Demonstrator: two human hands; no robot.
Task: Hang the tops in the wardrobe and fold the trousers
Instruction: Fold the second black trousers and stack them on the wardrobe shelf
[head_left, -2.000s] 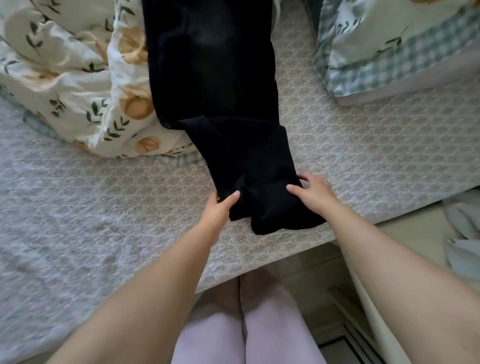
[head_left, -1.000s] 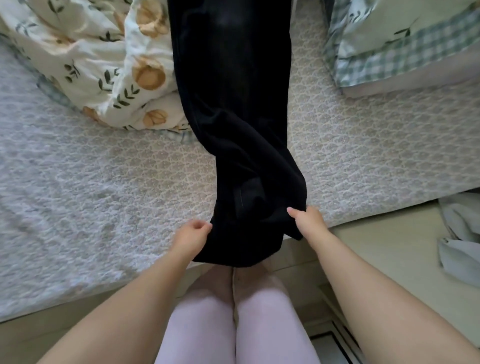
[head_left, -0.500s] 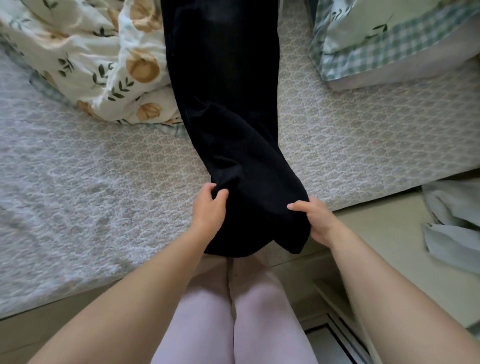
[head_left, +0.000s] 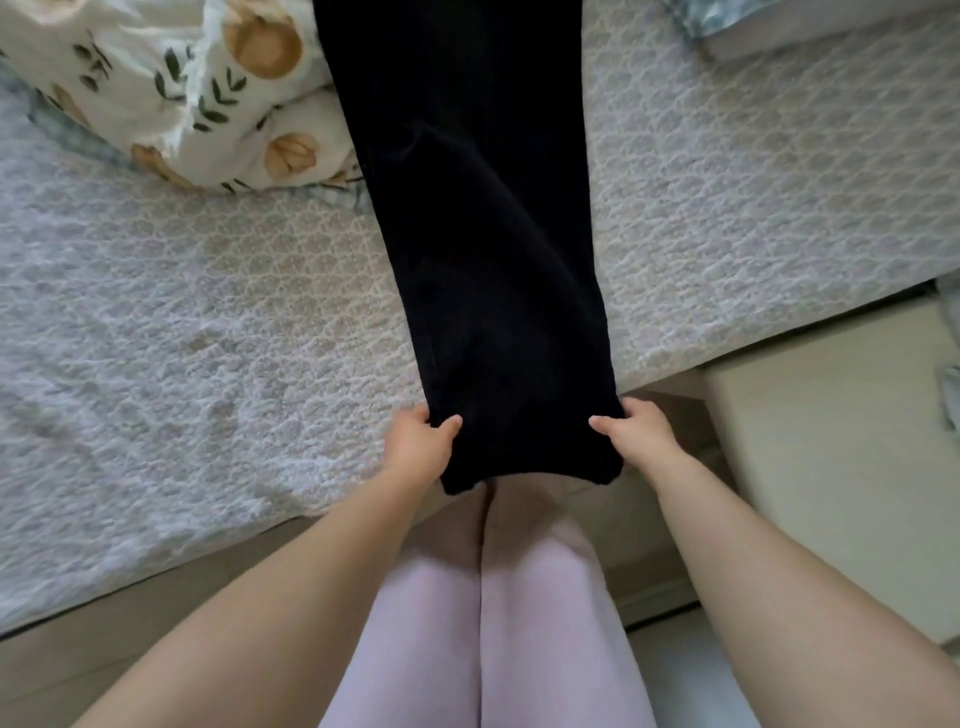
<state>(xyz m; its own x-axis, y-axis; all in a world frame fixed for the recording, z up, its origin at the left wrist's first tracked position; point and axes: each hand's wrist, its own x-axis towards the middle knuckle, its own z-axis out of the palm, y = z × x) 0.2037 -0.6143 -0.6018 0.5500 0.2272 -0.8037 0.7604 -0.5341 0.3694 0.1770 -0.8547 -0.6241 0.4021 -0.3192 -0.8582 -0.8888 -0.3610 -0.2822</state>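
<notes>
Head view: we see both hands clamped on the near end of the black trousers (head_left: 483, 234), one at each side edge. The left hand (head_left: 421, 441) grips the left edge, its thumb lying on top of the cloth and its fingers curled underneath. The right hand (head_left: 631, 434) grips the right edge at about the same height, its fingers curled round the fabric, with one fingertip showing on top. Between them the cloth is stretched flat. The trousers lie lengthwise on the bed (head_left: 208, 322) as one long dark strip that runs from the top of the frame to the bed's near edge. Their held end hangs just past that edge, above the person's legs (head_left: 483, 623) in pale pink. We cannot tell whether the two trouser legs lie stacked. On the bed to the left, a floral duvet (head_left: 197, 88) is bunched up, touching the strip's left side. A pale cabinet (head_left: 831, 441) stands just beside the bed on the right, and a pillow (head_left: 779, 26) edges into the top right corner.
</notes>
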